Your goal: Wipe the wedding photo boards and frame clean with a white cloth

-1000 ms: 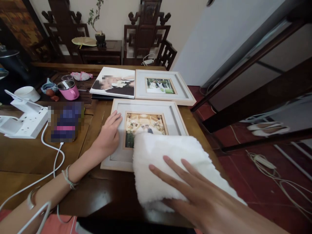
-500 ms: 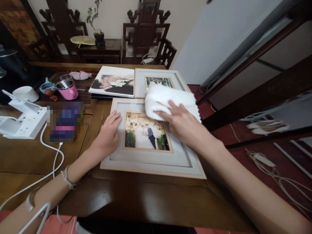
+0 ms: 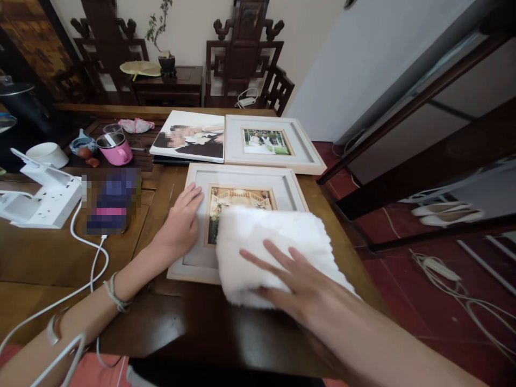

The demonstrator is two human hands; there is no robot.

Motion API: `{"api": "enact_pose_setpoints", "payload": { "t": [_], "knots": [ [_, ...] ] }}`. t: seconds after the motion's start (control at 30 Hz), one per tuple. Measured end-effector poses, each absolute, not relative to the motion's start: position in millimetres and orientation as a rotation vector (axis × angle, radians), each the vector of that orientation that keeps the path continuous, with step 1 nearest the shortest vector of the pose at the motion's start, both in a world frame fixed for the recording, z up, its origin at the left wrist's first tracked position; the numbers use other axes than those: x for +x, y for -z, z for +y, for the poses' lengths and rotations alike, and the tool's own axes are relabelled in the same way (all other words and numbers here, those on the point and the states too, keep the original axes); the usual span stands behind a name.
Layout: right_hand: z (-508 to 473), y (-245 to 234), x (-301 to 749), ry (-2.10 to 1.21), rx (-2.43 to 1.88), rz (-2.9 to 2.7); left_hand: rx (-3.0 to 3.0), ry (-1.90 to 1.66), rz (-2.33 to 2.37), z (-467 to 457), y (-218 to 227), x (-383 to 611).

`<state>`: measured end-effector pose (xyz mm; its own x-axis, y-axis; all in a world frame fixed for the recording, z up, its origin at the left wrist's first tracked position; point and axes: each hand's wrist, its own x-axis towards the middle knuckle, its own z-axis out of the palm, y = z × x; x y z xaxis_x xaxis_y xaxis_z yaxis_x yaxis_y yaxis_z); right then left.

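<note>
A pale wooden picture frame (image 3: 250,177) with a wedding photo lies flat on the dark wooden table (image 3: 185,328) in front of me. My left hand (image 3: 179,226) rests flat and open on the frame's left border. My right hand (image 3: 296,279) presses with spread fingers on a fluffy white cloth (image 3: 266,242), which covers the frame's lower right part and most of the photo.
Behind lie a second framed photo (image 3: 272,142) and an unframed photo print (image 3: 189,137). To the left are a pink mug (image 3: 115,148), a white power strip (image 3: 38,199) with cables, and a blurred dark object (image 3: 109,201). Carved chairs stand beyond the table; red floor is on the right.
My right hand has drawn the white cloth from the frame's upper right corner down toward me over the photo. The left hand has stayed in place.
</note>
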<state>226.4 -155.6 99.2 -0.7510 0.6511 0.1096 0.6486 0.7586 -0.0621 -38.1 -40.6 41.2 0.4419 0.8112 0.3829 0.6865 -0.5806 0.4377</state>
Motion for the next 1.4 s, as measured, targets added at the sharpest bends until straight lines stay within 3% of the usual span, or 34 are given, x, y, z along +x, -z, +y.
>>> {"api": "enact_pose_setpoints", "payload": {
  "t": [0.33,0.77,1.13,1.4],
  "knots": [
    [-46.3,-80.4,217.2,0.326,-1.467,-2.682,2.437,-0.788,1.328,-48.8,-35.8,-38.8],
    [-162.5,-121.7,224.4,-0.084,-0.914,-2.947,2.482,-0.819,1.309,-41.4,-45.4,-39.5],
    [-132.5,-95.0,196.1,0.297,-1.103,-2.840,2.504,-0.814,1.321,-42.9,-41.7,-39.1],
    [-82.4,-112.7,232.0,0.369,-1.303,-2.675,2.511,-0.814,1.322,-45.2,-39.5,-43.6]
  ]
}}
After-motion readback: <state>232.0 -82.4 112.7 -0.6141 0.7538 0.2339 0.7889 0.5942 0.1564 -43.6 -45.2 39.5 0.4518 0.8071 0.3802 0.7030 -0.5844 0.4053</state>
